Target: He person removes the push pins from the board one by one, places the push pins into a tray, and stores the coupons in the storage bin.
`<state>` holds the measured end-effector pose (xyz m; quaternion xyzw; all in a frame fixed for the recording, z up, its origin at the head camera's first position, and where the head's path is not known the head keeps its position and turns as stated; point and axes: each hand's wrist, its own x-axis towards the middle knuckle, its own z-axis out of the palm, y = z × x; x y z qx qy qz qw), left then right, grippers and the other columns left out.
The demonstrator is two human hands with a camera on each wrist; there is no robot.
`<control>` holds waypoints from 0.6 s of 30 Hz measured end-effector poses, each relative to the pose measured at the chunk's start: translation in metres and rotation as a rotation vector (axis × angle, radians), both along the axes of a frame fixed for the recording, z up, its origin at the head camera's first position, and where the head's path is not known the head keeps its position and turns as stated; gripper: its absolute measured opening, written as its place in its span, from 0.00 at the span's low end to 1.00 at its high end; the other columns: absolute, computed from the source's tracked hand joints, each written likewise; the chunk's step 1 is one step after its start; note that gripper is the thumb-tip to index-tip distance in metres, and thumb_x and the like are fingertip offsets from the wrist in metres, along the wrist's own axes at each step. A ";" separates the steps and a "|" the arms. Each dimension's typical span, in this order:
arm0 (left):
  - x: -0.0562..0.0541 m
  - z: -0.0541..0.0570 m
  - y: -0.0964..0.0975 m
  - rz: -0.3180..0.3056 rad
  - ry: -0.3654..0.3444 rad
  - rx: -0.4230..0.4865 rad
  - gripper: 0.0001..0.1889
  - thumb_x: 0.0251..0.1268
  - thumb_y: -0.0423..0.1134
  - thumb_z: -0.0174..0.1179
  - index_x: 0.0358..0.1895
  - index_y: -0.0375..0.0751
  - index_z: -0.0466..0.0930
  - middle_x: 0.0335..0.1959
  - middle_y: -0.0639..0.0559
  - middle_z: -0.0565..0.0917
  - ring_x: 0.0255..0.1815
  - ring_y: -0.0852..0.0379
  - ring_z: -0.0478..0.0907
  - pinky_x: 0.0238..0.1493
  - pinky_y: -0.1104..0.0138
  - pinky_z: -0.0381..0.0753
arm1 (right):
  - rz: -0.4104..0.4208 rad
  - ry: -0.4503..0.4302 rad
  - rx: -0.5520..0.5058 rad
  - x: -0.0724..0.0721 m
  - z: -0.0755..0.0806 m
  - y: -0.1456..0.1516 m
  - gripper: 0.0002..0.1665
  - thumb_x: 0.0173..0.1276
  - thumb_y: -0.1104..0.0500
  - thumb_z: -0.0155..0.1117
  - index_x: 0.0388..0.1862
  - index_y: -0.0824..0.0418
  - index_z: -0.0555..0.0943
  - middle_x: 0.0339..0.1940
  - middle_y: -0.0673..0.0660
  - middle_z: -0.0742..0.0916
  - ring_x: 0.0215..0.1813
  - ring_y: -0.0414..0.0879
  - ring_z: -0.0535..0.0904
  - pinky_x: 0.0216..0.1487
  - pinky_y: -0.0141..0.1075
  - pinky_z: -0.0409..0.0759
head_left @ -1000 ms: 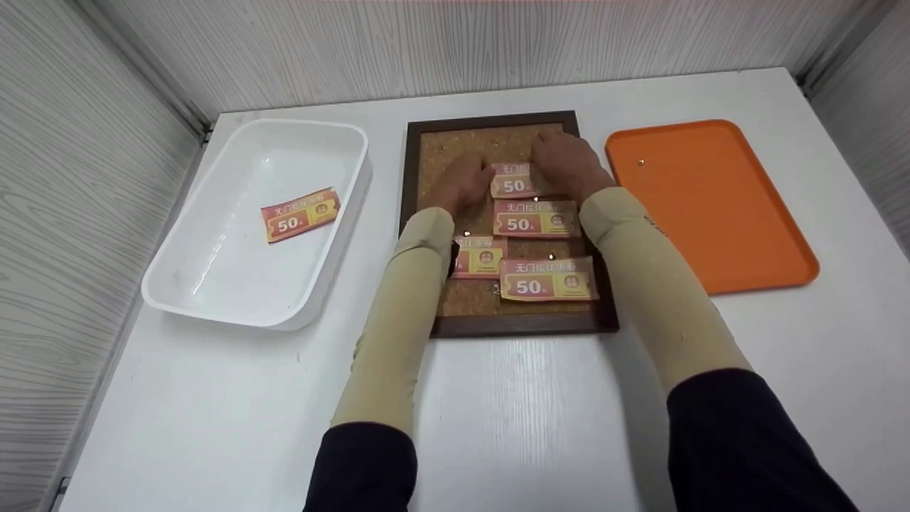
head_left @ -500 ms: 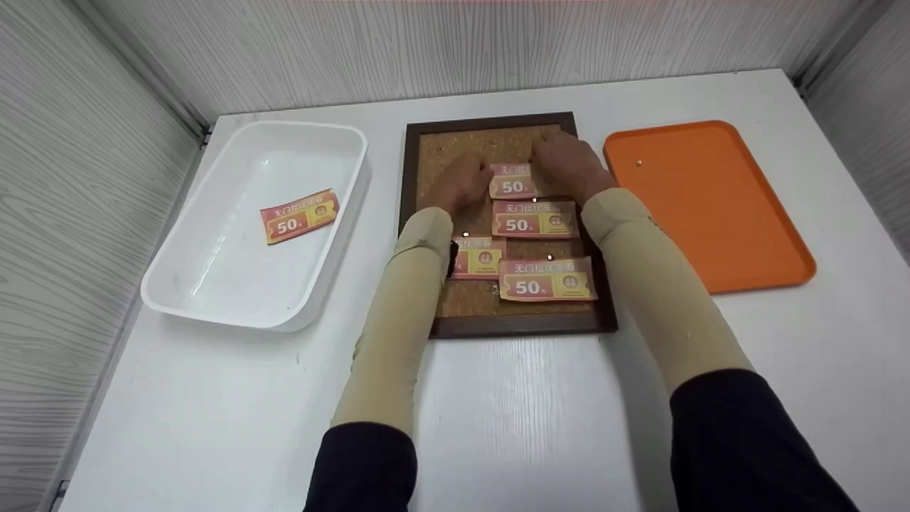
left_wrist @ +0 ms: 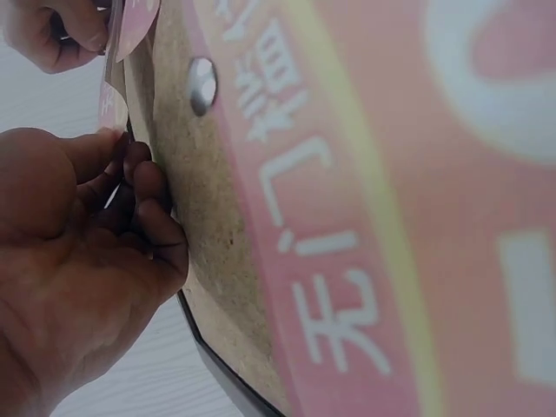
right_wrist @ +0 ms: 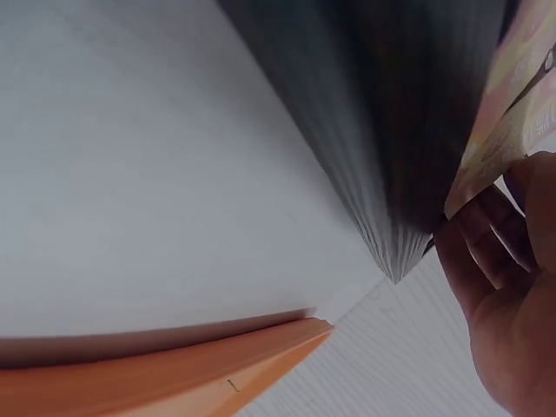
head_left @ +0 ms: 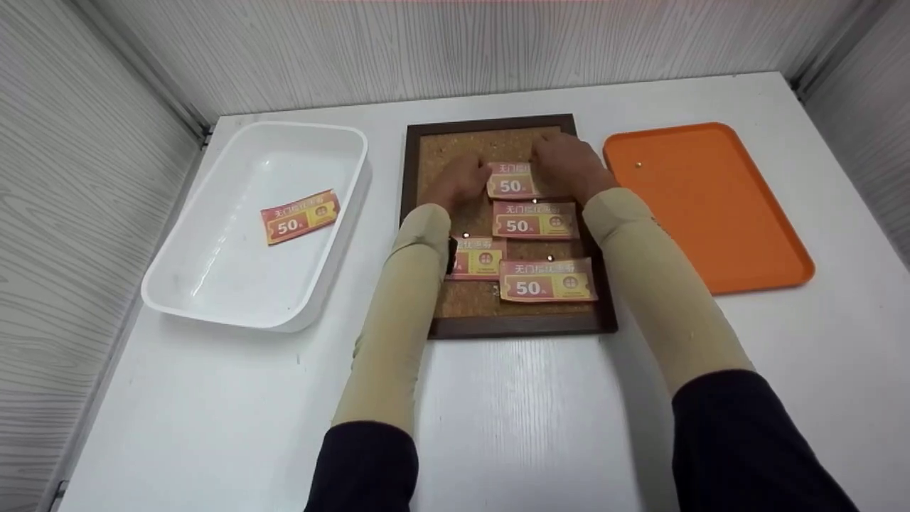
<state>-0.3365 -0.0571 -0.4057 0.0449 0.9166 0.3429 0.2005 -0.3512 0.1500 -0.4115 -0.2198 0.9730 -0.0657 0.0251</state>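
Note:
A framed cork board (head_left: pixel 522 326) lies on the white table with several pink-and-yellow coupons on it. On its upper part sits the topmost coupon (head_left: pixel 509 181), whose left edge my left hand (head_left: pixel 458 179) pinches between thumb and finger, also seen in the left wrist view. My right hand (head_left: pixel 569 162), its fingers bent, covers that coupon's right half. Its fingertips are hidden in the head view, so whether it holds anything is unclear. Below lie the middle coupon (head_left: pixel 534 220), the lower-left coupon (head_left: pixel 482 259) and the lower-right coupon (head_left: pixel 547 281), each with a metal pushpin at its top edge.
To the left stands a white plastic basin (head_left: pixel 234 284) with one loose coupon (head_left: pixel 300 217) inside. An orange tray (head_left: pixel 718 206) lies to the right, bearing a small pushpin (head_left: pixel 638 165). Pale wood-grain panels (head_left: pixel 483 50) enclose the table at the back and sides.
The topmost coupon's left edge and my left hand have shifted very slightly left. My right hand stays almost still at the coupon.

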 end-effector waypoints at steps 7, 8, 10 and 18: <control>-0.001 0.006 -0.004 0.016 -0.013 0.037 0.20 0.77 0.52 0.40 0.61 0.48 0.71 0.53 0.49 0.77 0.51 0.54 0.73 0.54 0.60 0.74 | -0.013 0.027 -0.030 -0.001 -0.001 0.004 0.16 0.77 0.57 0.42 0.53 0.65 0.73 0.61 0.65 0.76 0.56 0.60 0.76 0.56 0.53 0.76; -0.001 0.007 -0.005 0.007 -0.003 0.035 0.20 0.77 0.52 0.39 0.61 0.47 0.71 0.53 0.49 0.77 0.51 0.54 0.73 0.54 0.60 0.74 | -0.016 0.032 -0.035 -0.001 -0.001 0.005 0.16 0.77 0.57 0.43 0.53 0.65 0.73 0.61 0.65 0.76 0.57 0.59 0.75 0.56 0.53 0.76; -0.001 0.007 -0.008 -0.008 0.017 0.022 0.20 0.78 0.52 0.39 0.60 0.47 0.70 0.53 0.50 0.76 0.51 0.54 0.73 0.54 0.60 0.74 | -0.018 0.047 -0.033 -0.001 0.000 0.006 0.15 0.77 0.58 0.44 0.53 0.65 0.73 0.60 0.65 0.76 0.57 0.59 0.75 0.58 0.52 0.76; -0.002 0.009 -0.019 0.016 0.009 0.064 0.15 0.77 0.52 0.40 0.53 0.50 0.71 0.48 0.51 0.76 0.47 0.54 0.73 0.49 0.61 0.74 | -0.026 0.130 -0.014 -0.004 0.002 0.008 0.17 0.77 0.56 0.44 0.50 0.66 0.75 0.48 0.65 0.79 0.51 0.60 0.76 0.57 0.55 0.74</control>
